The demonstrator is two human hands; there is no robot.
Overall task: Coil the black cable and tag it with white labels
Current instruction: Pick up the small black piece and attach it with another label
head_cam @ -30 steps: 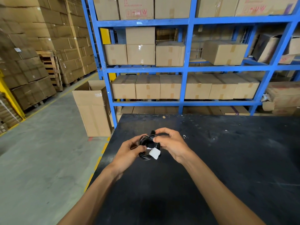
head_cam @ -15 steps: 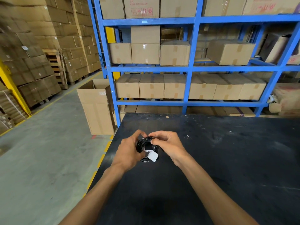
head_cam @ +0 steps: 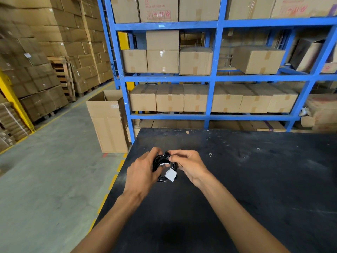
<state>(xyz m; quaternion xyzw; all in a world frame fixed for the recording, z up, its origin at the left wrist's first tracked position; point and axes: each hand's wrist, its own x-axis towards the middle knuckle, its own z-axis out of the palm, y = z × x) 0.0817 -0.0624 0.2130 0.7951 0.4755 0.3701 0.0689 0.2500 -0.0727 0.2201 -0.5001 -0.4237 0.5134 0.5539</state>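
Observation:
A small coil of black cable [head_cam: 159, 162] is held between both hands just above the black table [head_cam: 237, 179]. My left hand [head_cam: 141, 171] grips the coil's left side, its back turned to the camera. My right hand [head_cam: 189, 166] pinches the coil's top right with thumb and fingers. A white label [head_cam: 170, 175] hangs from the coil's lower right, and a second narrow white strip [head_cam: 164, 164] shows across the coil's middle. Part of the coil is hidden behind my left hand.
The table's left edge [head_cam: 116, 181] runs along a yellow-dashed floor line. An open cardboard box [head_cam: 107, 121] stands on the floor past the table's far left corner. Blue shelving [head_cam: 211, 77] full of cartons stands right behind the table.
My left hand has rolled further over the coil, so its back now faces the camera. My right fingers have shifted to the coil's top. The label still hangs low.

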